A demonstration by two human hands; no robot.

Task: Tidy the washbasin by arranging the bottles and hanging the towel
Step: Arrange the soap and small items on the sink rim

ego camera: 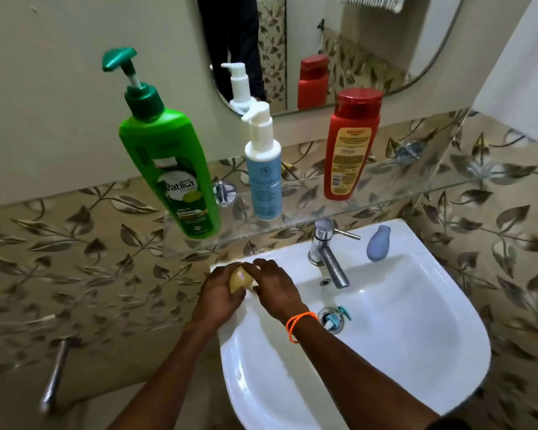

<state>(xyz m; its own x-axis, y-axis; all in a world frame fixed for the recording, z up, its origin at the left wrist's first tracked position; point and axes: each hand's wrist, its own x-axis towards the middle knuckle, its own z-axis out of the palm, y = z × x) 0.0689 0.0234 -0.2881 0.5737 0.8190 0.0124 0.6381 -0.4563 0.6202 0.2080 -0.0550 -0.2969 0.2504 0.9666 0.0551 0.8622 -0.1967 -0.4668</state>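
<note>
The fingers of the left hand curl around a small yellow object, rounded and partly hidden, which may be a soap bar or a little bottle; I cannot tell which. The right hand lies over it from the other side, fingertips touching its top edge, so both hands grasp it together at the back left corner of the white washbasin. An orange bracelet circles the right wrist. Just right of the hands stands the chrome tap, its spout reaching over the bowl, and beyond it a pale blue-grey rounded item lies on the basin's back rim. In the drain sits something small, teal and white. Above the basin a glass shelf carries three upright bottles, well apart: a green pump bottle at the left end, a blue and white pump bottle in the middle, and a red bottle to the right. The mirror behind them reflects the white pump and the red bottle. A striped towel shows in the mirror's top edge, hanging. A metal bar juts from the leaf-patterned tiled wall at lower left.
</note>
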